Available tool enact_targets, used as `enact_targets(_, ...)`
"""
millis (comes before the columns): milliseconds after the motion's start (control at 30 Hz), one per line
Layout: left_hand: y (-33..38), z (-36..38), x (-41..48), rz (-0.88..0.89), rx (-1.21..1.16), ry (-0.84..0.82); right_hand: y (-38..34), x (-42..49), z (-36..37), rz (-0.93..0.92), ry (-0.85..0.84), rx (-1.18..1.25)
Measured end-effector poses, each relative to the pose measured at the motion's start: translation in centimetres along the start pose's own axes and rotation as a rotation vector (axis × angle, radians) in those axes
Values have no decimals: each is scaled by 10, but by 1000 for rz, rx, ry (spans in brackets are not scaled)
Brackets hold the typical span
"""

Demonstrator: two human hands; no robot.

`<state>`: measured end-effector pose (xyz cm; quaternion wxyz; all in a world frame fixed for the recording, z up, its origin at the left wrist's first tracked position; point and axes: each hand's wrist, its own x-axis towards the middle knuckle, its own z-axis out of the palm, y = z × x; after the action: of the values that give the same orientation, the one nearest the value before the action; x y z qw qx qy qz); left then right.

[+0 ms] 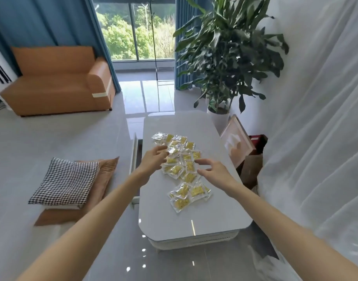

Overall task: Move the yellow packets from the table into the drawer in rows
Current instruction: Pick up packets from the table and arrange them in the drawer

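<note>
Head view: yellow packets (182,169) lie in a loose heap mid-tabletop (194,216), w/ a few more at the heap's 6 o'clock. Drawer (136,155) stands open at 9 o'clock, off the tabletop edge. L hand (153,159) at heap's 9 o'clock, fingers released, tips by a packet. R hand (212,169) at 3 o'clock, fingers released & spread, grasping nothing.

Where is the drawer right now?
The drawer stands open on the left side of the table in the head view, beside the left hand and right of the checked cushion.
</note>
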<state>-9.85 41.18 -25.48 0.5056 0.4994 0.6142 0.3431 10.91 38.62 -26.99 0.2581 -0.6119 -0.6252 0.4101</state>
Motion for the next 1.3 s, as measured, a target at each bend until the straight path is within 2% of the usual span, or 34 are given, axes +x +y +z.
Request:
enact_targets(333,-78,54,146,-283,44,-25,127,137,13,265,-171,25)
enact_targets(733,-187,94,243,-613,90,12,232,245,38,528,-317,-6)
enact_targets(1033,-280,128,313,-636,130,29,321,302,97,564,-287,-130)
enact_targets(1300,-362,166,359,-563,336,2,397,333,161,607,-161,-275)
